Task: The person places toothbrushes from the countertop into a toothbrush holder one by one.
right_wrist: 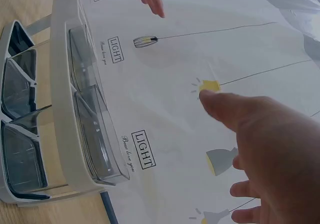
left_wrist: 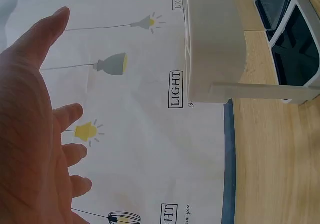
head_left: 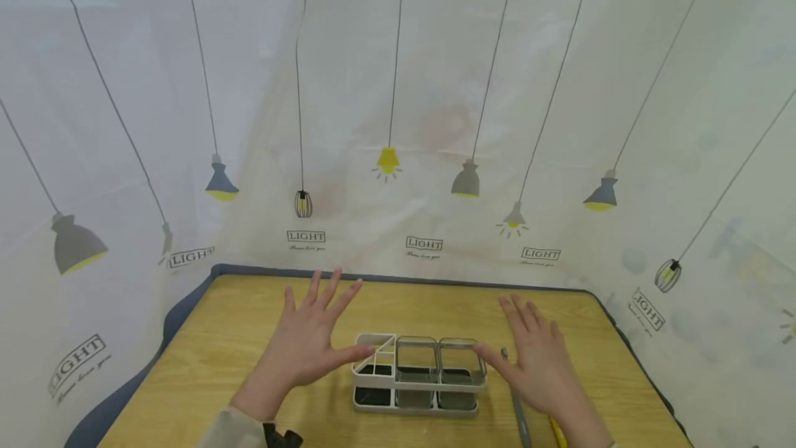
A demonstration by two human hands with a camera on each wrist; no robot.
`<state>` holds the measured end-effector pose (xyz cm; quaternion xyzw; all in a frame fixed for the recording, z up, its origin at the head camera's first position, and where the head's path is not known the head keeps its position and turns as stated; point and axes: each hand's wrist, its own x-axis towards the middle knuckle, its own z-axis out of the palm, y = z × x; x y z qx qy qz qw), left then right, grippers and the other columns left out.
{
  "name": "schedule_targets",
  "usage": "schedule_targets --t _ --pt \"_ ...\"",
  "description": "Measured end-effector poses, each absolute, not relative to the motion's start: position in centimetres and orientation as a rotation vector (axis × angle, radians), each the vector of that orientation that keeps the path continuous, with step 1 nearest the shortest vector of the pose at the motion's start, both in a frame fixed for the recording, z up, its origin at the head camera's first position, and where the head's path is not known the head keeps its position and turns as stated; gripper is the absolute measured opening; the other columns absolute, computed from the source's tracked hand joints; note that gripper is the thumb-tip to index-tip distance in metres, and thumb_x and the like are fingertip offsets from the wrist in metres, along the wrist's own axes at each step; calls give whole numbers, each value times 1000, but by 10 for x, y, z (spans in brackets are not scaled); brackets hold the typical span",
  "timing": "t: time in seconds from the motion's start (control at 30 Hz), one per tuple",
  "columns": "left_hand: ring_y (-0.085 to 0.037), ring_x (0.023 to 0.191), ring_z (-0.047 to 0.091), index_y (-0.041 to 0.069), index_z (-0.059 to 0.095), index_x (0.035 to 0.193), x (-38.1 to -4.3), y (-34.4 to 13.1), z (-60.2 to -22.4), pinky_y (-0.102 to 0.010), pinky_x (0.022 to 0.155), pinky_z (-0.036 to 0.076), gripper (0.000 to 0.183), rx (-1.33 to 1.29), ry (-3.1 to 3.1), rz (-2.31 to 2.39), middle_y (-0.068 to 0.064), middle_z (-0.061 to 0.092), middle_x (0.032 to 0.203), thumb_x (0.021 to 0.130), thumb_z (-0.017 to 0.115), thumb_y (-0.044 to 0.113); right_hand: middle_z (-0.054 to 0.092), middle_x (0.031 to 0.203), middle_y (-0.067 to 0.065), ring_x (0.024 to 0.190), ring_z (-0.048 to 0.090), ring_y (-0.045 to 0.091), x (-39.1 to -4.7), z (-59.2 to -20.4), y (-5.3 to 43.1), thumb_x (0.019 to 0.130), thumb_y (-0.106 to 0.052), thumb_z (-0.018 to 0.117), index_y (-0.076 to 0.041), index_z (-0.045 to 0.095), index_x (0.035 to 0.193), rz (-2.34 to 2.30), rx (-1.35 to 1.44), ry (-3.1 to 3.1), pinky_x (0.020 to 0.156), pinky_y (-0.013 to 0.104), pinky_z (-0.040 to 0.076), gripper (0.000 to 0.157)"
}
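The white organizer (head_left: 420,387) stands upright on the wood-grain surface (head_left: 242,323), between your two hands and just below their level; its left compartment has a slanted divider, and two clear containers (head_left: 415,364) sit side by side in the middle and right ones. Your left hand (head_left: 307,344) is at the organizer's left end, fingers extended and spread wide, the thumb pointing inward and overlapping the rim in the head view. Your right hand (head_left: 539,358) is at the opposite end, fingers likewise extended but nearer one another, its thumb toward the right-hand container. Both wrist views show a gap between thumb and organizer, so the fingers are apart from it. Just beside the right end note a gray pen (head_left: 519,417), passing partly behind your right thumb in the head view, and a yellow pencil (head_left: 556,430) partly hidden by your right wrist. Behind the organizer the surface runs back to a dark blue edge (head_left: 472,284), with a lamp-printed sheet (head_left: 348,88) rising beyond it. The wider stretch of surface lies to your left; on the right, pen and pencil take up the room nearest the organizer.
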<state>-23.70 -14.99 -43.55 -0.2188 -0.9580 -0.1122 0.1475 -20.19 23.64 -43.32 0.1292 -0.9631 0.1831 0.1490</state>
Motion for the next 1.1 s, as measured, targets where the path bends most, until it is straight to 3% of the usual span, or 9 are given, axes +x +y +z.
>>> schedule_targets --t 0.27,0.47,0.67,0.9,1.1 --pt "-41 158 18 28 25 170 -246 -159 -447 -78 116 15 110 -624 -2772 -629 -5 14 175 84 63 85 43 157 33 142 39 57 -209 -438 249 102 -43 72 8 43 155 768 373 -2680 108 75 35 79" --pt "-39 157 26 26 29 170 -251 -165 -463 -72 118 21 109 -573 -2744 -838 -8 26 173 83 77 72 39 160 33 142 41 56 -212 -444 259 104 -43 69 8 37 159 1128 245 -2740 96 61 54 81" --pt "-36 153 34 28 30 169 -254 -166 -479 -65 120 25 113 -636 -2737 -1011 -2 27 173 79 82 73 43 156 34 136 52 52 -216 -455 269 105 -44 68 10 39 157 1265 86 -2790 103 56 51 81" --pt "-27 157 24 37 25 169 -256 -160 -497 -64 120 26 121 -769 -2749 -1314 14 21 172 73 95 57 54 144 37 126 61 50 -227 -472 274 105 -35 69 17 48 147 1299 -13 -2817 93 54 57 70" --pt "-29 156 28 28 27 169 -260 -152 -510 -59 120 29 123 -846 -2728 -1404 5 27 172 71 95 60 63 130 36 119 64 49 -235 -489 274 104 -25 70 20 54 139 1313 -106 -2810 92 54 57 59"
